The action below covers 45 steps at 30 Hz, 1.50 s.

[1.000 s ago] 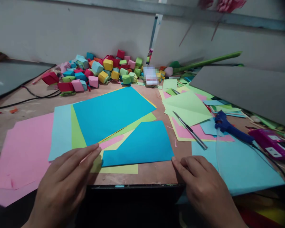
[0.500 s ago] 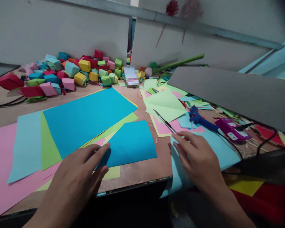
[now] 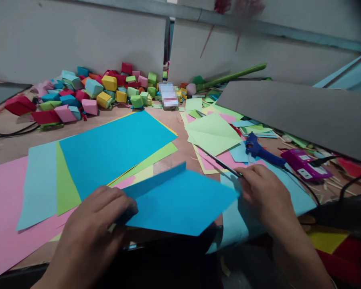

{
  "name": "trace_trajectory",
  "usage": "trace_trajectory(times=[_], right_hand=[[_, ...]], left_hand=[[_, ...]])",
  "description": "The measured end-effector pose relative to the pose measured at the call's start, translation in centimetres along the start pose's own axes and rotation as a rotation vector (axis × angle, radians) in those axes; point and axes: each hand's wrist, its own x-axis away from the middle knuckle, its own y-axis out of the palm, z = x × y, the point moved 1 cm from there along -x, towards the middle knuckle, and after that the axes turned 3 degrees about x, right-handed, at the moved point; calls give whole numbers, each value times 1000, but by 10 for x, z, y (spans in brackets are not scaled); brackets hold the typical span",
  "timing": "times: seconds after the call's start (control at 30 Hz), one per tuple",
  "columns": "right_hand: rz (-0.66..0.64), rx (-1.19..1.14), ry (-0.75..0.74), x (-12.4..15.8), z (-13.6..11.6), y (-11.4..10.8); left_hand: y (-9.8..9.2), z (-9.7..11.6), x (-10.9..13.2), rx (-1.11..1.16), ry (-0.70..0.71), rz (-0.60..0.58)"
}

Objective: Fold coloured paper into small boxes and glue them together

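My left hand is closed on a blue paper sheet, thumb below and fingers above. The sheet is raised over the table's front edge, and a narrow folded flap stands up along its far side. Between the fingers of my right hand is a slim pointed metal tool, dark and silver, its tip aimed away to the left; its handle end is hidden in the hand. The sheet's right corner comes close to that hand; I cannot tell if they touch.
A large blue sheet lies over green, light-blue and pink sheets at left. Folded paper pieces are heaped behind. At right are a blue glue gun, a purple power strip, cables and a grey board.
The blue sheet has been lifted and turned from lying on the table, and its folded flap now shows. My left fingers have closed on it. The pointed tool has shifted slightly right with my right hand.
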Motion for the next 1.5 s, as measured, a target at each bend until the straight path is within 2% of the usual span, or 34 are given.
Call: trace_trajectory(times=[0.2,0.33,0.4,0.5,0.57,0.63,0.73,0.87,1.03,1.2,1.27,1.37,1.43,1.5], right_hand=[[8,-234,37,12,4,-5],[-75,-482,264,14,-2,-15],[-120,-747,370,14,-9,-19],[-188,-1260,391,6,-26,-21],[-302,-1560,411,-3,-39,-19],[-439,-1736,448,-15,-50,-17],[-515,-1730,454,-32,-59,-21],[-585,-1658,380,-43,-76,-32],[-779,-1762,331,-40,-103,-28],[-853,-1774,335,-34,-116,-23],[-834,-1781,390,-33,-122,-24],[-668,-1785,488,-32,-131,-23],[-527,-1803,541,-30,-137,-21],[-440,-1823,561,-27,-143,-19]], left_hand=[[3,0,16,-15,80,12],[3,-4,20,-62,115,62],[-1,-3,19,-63,135,92],[-12,-1,13,-88,159,228],[-20,0,7,-42,117,341],[-26,2,-1,77,48,402],[-30,6,-15,228,32,373],[-28,13,-32,337,135,189],[-18,12,-43,498,166,88],[-21,0,-46,661,150,24],[-25,-3,-48,707,61,10],[-28,-2,-53,762,-185,-14],[-25,3,-56,668,-332,-83],[-21,8,-59,460,-382,-150]])
